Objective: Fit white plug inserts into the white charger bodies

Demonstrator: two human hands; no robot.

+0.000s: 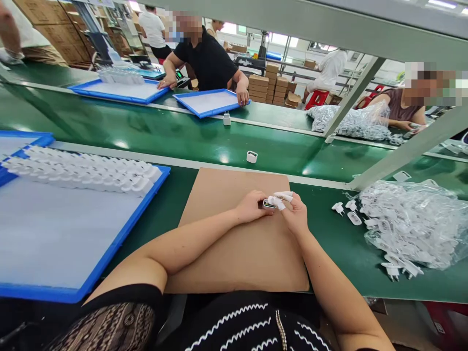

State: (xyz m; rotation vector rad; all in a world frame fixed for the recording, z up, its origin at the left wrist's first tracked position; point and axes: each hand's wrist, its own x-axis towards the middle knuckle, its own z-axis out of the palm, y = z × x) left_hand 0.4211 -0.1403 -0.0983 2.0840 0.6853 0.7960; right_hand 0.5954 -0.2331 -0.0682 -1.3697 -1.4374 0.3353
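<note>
My left hand (251, 206) and my right hand (293, 213) meet over a brown cardboard sheet (241, 253) on the green bench. Both are closed on one small white charger part (269, 203) held between them. The fingertips of my right hand wear white finger cots. To the left lies a blue tray (120, 239) with a white liner and rows of white charger shells (84, 170) along its far side. To the right a clear plastic bag (417, 224) spills many white plug parts, with a few loose white plug pieces (345, 209) beside it.
A green conveyor belt (164, 131) runs across, carrying two single white charger bodies (251, 156). Beyond it a person in black rests hands on blue trays (208, 103). Another person sits at the far right behind a bag of parts. Grey frame struts (402, 151) slant at right.
</note>
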